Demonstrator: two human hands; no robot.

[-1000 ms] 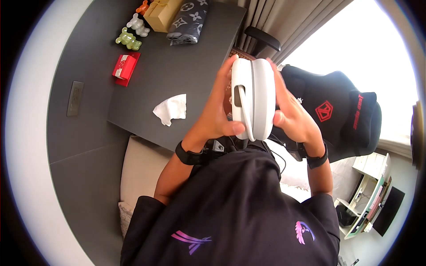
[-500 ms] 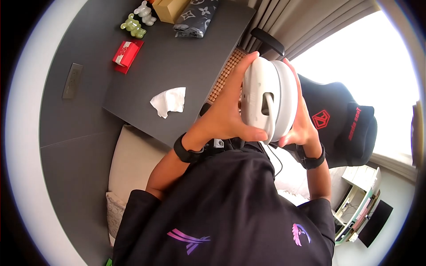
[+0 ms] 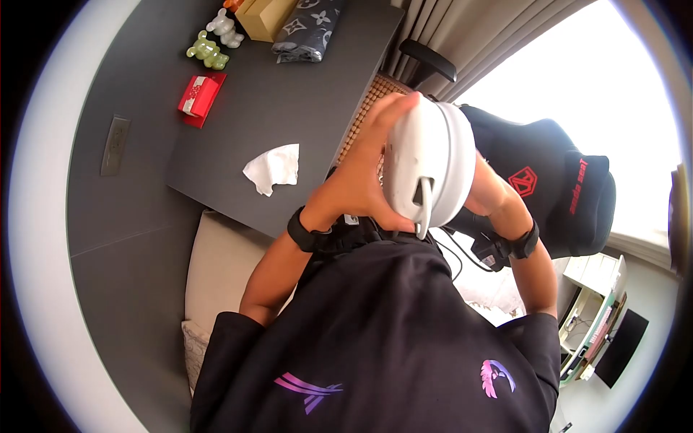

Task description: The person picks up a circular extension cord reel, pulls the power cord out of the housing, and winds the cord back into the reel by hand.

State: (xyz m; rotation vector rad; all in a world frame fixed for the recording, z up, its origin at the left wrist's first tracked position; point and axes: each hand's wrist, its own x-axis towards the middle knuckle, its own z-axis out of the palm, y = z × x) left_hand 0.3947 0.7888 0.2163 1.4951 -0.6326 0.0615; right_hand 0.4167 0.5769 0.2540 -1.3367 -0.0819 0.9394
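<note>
A white rounded device point(image 3: 422, 162) with a paler grey rim is held up in front of my chest. Near its lower end is a dark slot with a short white cord or loop coming out. My left hand point(image 3: 361, 169) grips its left side, fingers over the top and thumb at the bottom edge. My right hand point(image 3: 491, 189) reaches behind the device on the right, and its fingers are hidden there. Black bands circle both wrists. Thin dark cables hang below the device.
On the dark desk point(image 3: 238, 108) lie a crumpled white tissue point(image 3: 273, 169), a red box point(image 3: 200, 97), two bear figurines point(image 3: 208, 52), a tan box point(image 3: 261, 18) and a dark patterned pouch point(image 3: 307, 32). Beyond stands a black gaming chair point(image 3: 548, 195). A beige cushioned seat point(image 3: 224, 252) is below the desk.
The device has shifted slightly left and turned a little. My right hand has slid from its right side and lower edge to behind it, hiding the fingers and thumb. My left hand keeps its grip.
</note>
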